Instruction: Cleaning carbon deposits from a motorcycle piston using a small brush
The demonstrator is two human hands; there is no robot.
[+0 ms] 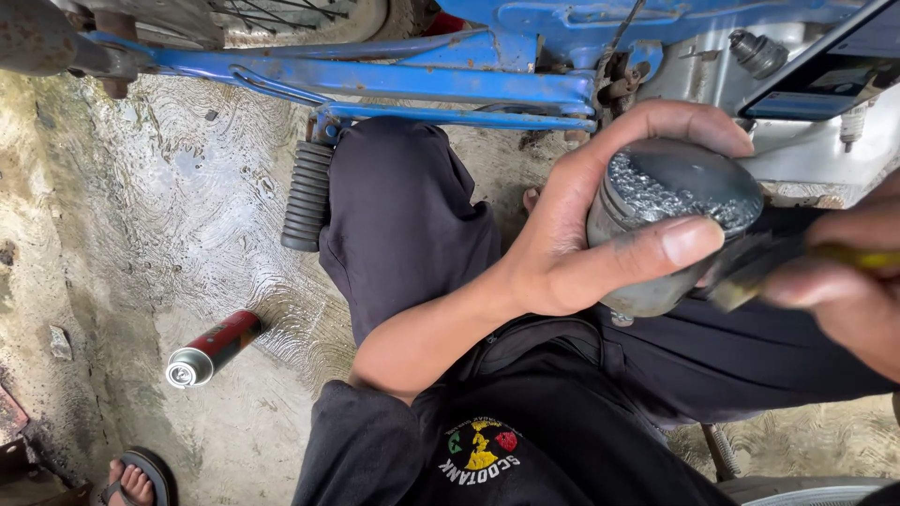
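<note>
— What is the left hand [572, 244] holding right now?

— It is gripping a grey metal piston [670, 220], a short cylinder, up at about two o'clock in the view, over the person's lap. The fingers [656, 126] are curling over the far side and the thumb is pressing across the near wall, so the piston is being pinched firmly between them.

— And the right hand [844, 290]?

— It is coming in from three o'clock, fingers closed around a thin tool with a yellowish handle [867, 256]. The dark tip is blurred, so I cannot tell its shape; it is lying at the piston's lower edge.

— How far along does the cleaning look?

— Partway, I would judge. The crown is showing bright, rough, scratched patches on its near half, while the far half is looking smooth, dull and dark. The side wall is looking grimy too.

— What else is lying about?

— A red spray can [214, 349] with a silver top is lying on its side on the rough concrete floor [141, 234] at eight o'clock, well apart from the hands. A blue motorbike frame [375, 80] is running across twelve o'clock, with a ribbed black rubber footpeg [307, 195] below it. A sandalled foot [136, 480] is showing at seven o'clock.
</note>
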